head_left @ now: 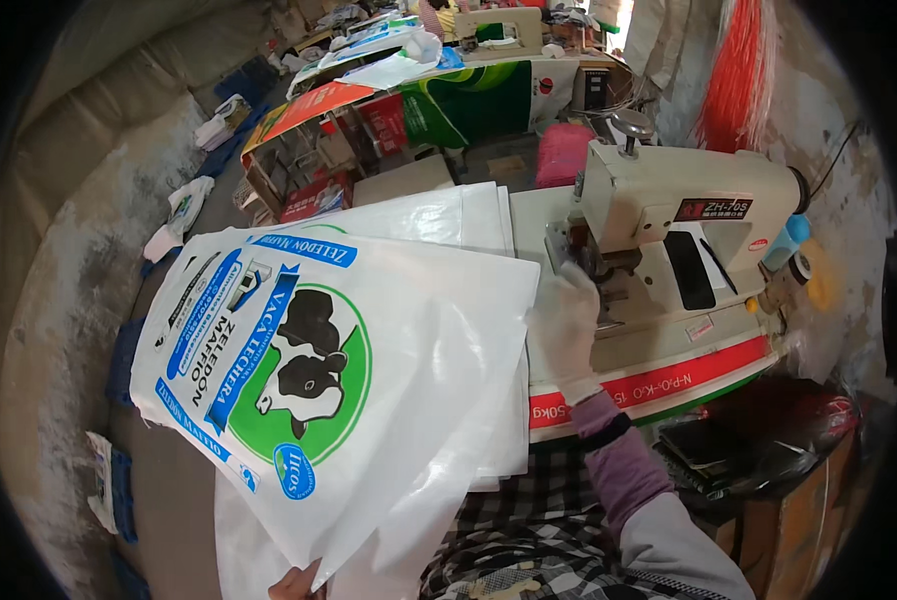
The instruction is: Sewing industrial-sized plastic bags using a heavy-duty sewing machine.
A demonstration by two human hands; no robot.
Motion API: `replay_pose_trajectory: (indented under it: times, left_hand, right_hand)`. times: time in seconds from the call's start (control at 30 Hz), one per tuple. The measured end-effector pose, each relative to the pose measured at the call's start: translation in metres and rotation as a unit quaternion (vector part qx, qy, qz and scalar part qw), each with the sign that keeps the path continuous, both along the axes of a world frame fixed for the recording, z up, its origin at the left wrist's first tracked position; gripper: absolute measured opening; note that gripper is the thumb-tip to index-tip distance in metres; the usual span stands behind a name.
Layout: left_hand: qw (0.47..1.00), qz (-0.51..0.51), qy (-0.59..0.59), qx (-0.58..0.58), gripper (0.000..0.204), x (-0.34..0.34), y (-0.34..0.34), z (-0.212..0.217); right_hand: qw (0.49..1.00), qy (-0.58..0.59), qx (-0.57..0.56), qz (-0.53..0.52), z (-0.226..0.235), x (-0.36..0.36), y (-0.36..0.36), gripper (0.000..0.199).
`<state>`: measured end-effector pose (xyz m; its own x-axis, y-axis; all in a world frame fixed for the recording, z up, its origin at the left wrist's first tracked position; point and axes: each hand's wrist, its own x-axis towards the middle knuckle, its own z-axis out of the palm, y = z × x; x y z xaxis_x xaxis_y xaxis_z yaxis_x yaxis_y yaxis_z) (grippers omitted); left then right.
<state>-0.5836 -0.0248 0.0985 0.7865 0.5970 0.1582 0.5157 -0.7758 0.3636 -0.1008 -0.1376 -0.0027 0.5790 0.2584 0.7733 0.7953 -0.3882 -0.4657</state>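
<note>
A large white woven sack (409, 330), printed with a black-and-white cow on a green disc, lies slanted over a stack of more white sacks (514, 420). At the bottom edge of the view, my left hand (297, 582) pinches the sack's lower corner. My right hand (566, 330) wears a white glove and rests beside the sack's top right corner, close to the needle area of a cream sewing machine (669, 195). Its fingers stretch forward, slightly blurred, and appear to hold nothing. The underside of this hand is hidden.
On the machine bed lies a black phone-like slab (691, 272). A blue cup (787, 240) and thread spools stand to the right. Red and white strands (739, 80) hang behind. Another sewing machine (499, 32) stands on a far table. Dark plastic bags (759, 430) lie at lower right.
</note>
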Motion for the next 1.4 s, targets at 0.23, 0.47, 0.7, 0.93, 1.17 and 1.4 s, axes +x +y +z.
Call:
replay_pose_trajectory:
  times: [0.23, 0.47, 0.7, 0.93, 1.17, 1.4]
  left_hand:
    - [0.993, 0.002, -0.113, 0.024, 0.024, -0.025, 0.122, -0.049]
    - [0.847, 0.043, -0.524, -0.072, 0.033, 0.123, 0.358, 0.005]
    - [0.92, -0.301, -0.176, 0.179, 0.04, 0.53, 0.194, -0.06]
    - [0.822, -0.548, -0.132, -0.081, 0.029, 0.637, 0.047, -0.114]
    - [0.832, -0.534, -0.124, 0.086, 0.031, 0.594, 0.015, -0.128]
    - [0.845, -0.424, 0.005, 0.326, 0.019, 0.573, -0.049, -0.103]
  right_hand:
    - [0.925, -0.126, -0.159, 0.322, 0.032, 0.013, -0.004, 0.033]
    - [0.8, -0.031, -0.184, 0.57, 0.089, -0.182, -0.045, 0.022]
    - [0.95, 0.31, 0.046, -0.007, -0.083, -0.144, -0.18, 0.037]
    - [0.931, 0.326, 0.007, -0.167, -0.079, -0.222, -0.267, 0.034]
    - [0.913, 0.37, -0.156, -0.067, -0.121, -0.228, -0.297, 0.023]
    - [0.887, 0.45, -0.108, -0.017, -0.111, -0.212, -0.281, 0.027]
